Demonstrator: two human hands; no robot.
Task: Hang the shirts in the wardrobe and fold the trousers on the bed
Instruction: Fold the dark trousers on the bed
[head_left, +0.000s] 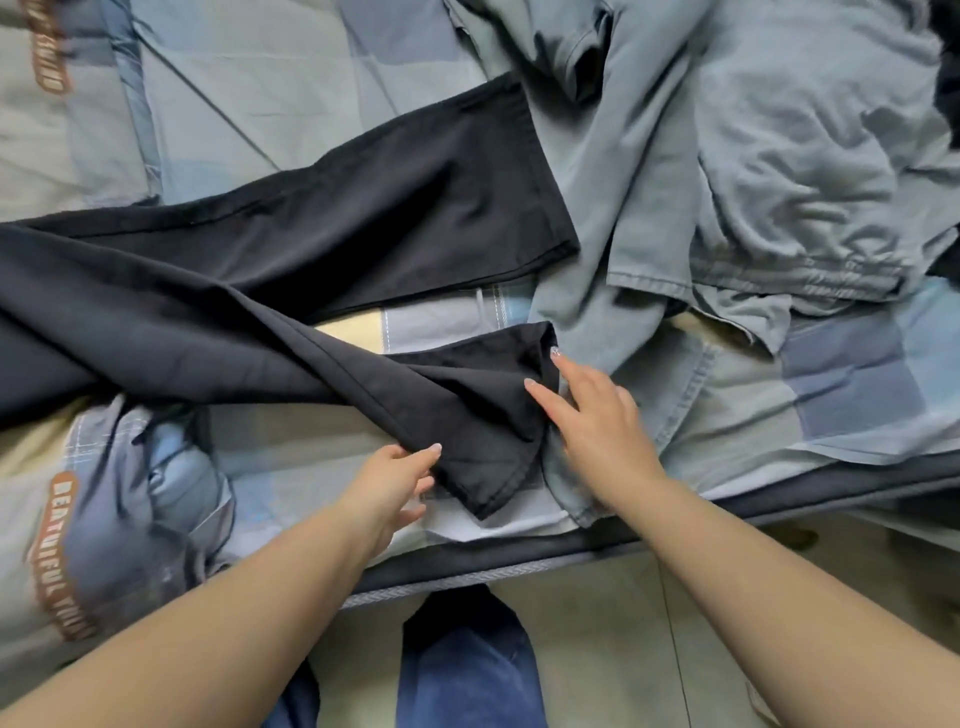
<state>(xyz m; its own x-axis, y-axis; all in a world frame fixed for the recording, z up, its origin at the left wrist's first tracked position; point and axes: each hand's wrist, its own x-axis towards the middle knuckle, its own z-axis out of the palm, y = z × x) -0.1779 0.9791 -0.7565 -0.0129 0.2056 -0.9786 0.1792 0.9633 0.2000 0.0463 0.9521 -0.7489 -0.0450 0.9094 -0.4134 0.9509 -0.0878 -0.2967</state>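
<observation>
Black trousers (322, 223) lie spread across the bed (291, 78), legs pointing right. The far leg lies flat; the near leg is twisted and ends in a crumpled cuff near the bed's front edge. My left hand (389, 488) touches the lower edge of that cuff, fingers under the cloth and thumb on top. My right hand (592, 415) rests with straight fingers on the cuff's right side. A grey-blue garment (779, 171) lies rumpled at the right, partly under the far trouser leg.
The bedsheet is a blue, grey and cream patchwork with brown lettering at the left (57, 545). The dark mattress edge (519, 556) runs across the lower frame, with tiled floor (613, 649) below it. My blue-trousered legs (467, 670) stand against the bed.
</observation>
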